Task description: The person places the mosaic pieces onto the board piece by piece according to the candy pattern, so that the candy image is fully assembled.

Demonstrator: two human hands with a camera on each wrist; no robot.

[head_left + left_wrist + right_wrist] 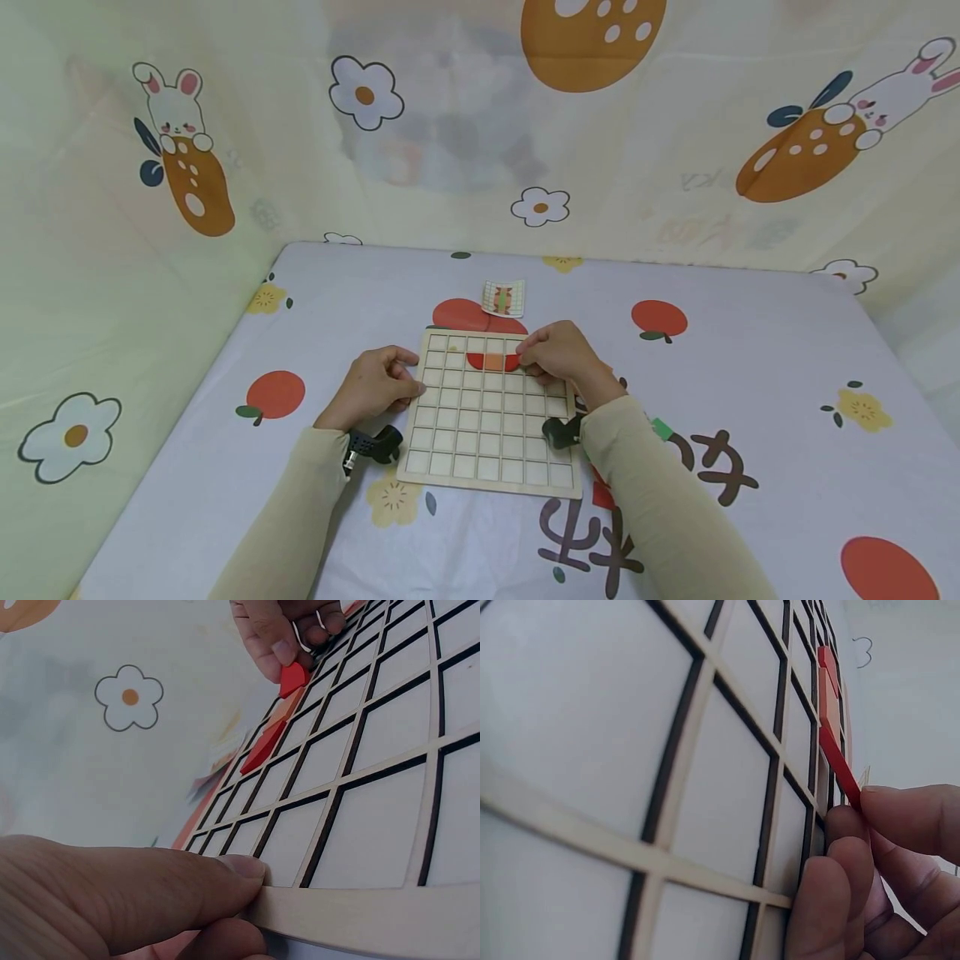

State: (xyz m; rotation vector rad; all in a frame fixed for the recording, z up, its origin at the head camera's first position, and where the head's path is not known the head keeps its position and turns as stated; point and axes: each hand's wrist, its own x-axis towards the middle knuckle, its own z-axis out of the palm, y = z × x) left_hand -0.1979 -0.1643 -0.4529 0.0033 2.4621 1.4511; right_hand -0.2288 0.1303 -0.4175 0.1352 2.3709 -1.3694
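A wooden grid board point(487, 487) with pale square cells lies on the table. My left hand point(372, 379) holds its left edge, the thumb point(232, 871) on the rim and the other fingers curled low beside it. Near the far side, my right hand point(561, 354) pinches a red piece with one rounded corner point(840, 769) between thumb and finger. That piece is tilted, one end against the grid beside an orange square point(493, 362). On the orange square's other side sits a second red rounded piece point(262, 746). Several right fingers rest over the cells, hiding some.
Behind the board lies a small card point(503, 298) printed with a red, orange and green pattern on a grid. The tablecloth point(337, 292) has fruit and flower prints. Patterned cloth walls point(450, 150) stand at the back and sides. Each wrist wears a dark camera point(386, 444).
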